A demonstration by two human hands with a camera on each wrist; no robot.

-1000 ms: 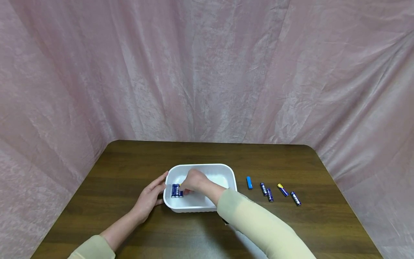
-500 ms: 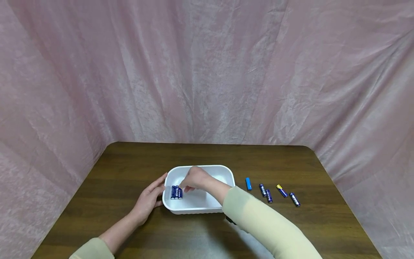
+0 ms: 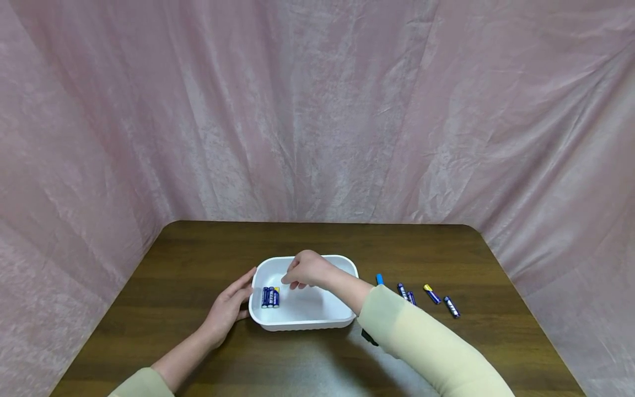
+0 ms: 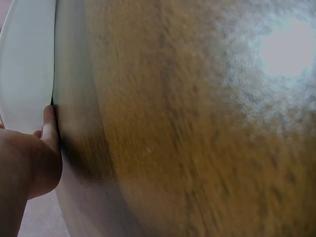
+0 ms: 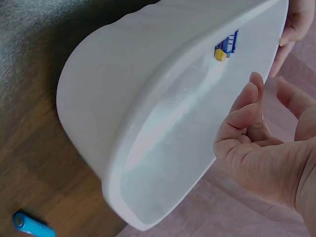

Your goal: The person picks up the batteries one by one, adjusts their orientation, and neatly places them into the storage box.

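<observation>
A white plastic tray (image 3: pixel 317 318) sits on the table. At its left end, a short row of dark blue batteries (image 3: pixel 270 298) lies side by side; the rightmost one has a yellow end. My left hand (image 3: pixel 225 309) rests against the tray's left side, fingers extended along the outer wall; the left wrist view shows this hand (image 4: pixel 37 155) beside the white wall. Above the tray's middle hovers my right hand (image 3: pixel 310 269), fingers loosely bent. In the right wrist view, this hand (image 5: pixel 266 133) has its thumb apart from the fingers and nothing between them.
Right of the tray, on the wooden table (image 3: pixel 218 248), lie a bright blue battery (image 3: pixel 379 279), partly covered by the right sleeve, a yellow-ended battery (image 3: pixel 432 294), a dark blue battery (image 3: pixel 452 306) and two more close together. A pink curtain (image 3: pixel 317 110) hangs behind the table.
My right hand has let go of the yellow-ended battery in the row and moved up and to the right. My left hand stays at the tray's side.
</observation>
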